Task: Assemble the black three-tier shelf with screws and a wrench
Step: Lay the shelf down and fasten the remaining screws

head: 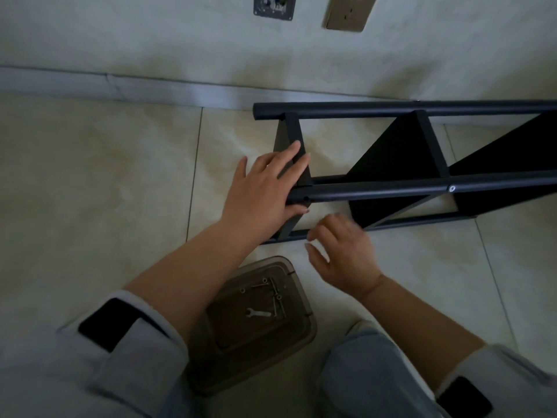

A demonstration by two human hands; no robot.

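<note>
The black shelf (391, 164) lies on its side on the tiled floor, its round poles running left to right. My left hand (265, 188) grips the left end of the near upper pole (376, 191) and the end panel beside an open screw hole. A screw head (452, 188) sits in that pole farther right. My right hand (340, 251) hovers just below the pole, blurred, fingers pinched together; whether they hold a screw I cannot tell. A small wrench (258, 313) and several screws (275, 297) lie in a brown plastic lid (250, 330).
The wall and its baseboard (120, 86) run close behind the shelf. A socket plate (349, 12) and a dark wall fitting (274, 6) are above. My knee in jeans (370, 375) is at the lower right, next to the lid.
</note>
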